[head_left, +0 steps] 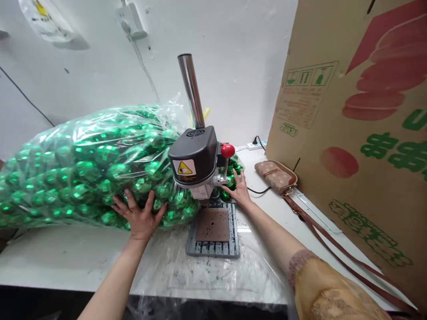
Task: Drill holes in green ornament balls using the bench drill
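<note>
A big clear plastic bag (100, 155) full of shiny green faceted balls lies across the left of the table. My left hand (142, 218) presses on its front side with the fingers spread. On the other side of a small bench drill press (195, 155), my right hand (239, 189) rests with fingers apart against green balls (230, 189) at the bag's right end. The press's red-knobbed lever (227, 151) stands just above that hand. Below the drill head, a brown square board (212, 224) with a small hole lies on the grey slotted base (213, 253), among dark crumbs.
A brown patterned pouch (275, 175) with a long strap (320, 231) sits to the right, beside a tall cardboard box (333, 133). Loose clear plastic film (213, 280) covers the front table edge. A power strip (256, 145) lies by the wall.
</note>
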A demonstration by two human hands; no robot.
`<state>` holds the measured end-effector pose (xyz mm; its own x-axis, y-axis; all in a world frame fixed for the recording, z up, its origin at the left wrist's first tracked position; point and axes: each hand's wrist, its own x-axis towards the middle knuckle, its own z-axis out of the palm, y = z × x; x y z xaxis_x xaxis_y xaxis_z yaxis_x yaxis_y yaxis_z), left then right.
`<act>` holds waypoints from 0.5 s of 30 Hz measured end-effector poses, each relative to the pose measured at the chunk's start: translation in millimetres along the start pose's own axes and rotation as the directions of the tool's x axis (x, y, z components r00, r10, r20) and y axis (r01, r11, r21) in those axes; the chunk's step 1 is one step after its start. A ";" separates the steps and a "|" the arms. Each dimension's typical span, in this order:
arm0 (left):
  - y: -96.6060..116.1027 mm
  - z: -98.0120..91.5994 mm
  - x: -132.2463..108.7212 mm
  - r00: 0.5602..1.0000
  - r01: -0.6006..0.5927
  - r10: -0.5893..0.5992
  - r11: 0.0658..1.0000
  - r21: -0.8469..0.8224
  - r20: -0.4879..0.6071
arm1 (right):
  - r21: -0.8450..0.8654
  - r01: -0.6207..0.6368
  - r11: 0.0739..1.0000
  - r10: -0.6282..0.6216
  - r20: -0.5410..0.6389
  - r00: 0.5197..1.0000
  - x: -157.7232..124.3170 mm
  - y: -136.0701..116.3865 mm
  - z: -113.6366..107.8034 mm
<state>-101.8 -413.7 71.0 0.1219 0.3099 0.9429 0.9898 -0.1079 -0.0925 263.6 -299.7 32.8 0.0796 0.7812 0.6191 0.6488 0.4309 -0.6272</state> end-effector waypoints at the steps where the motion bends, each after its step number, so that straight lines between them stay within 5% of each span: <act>1: -1.8 4.7 1.1 1.000 -0.008 0.008 1.000 -0.001 0.000 | -0.003 -0.005 1.000 0.005 0.001 1.000 2.1 0.7 0.2; 15: -19.6 65.9 19.0 0.966 0.164 -0.135 0.979 -0.120 0.219 | -0.158 -0.087 0.984 0.080 -0.053 0.995 3.0 -10.6 -11.6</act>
<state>-114.1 -343.4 69.7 -0.0003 0.5212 0.8534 0.9804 -0.1679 0.1029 265.7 -307.1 46.7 0.1713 0.7881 0.5912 0.7507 0.2842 -0.5964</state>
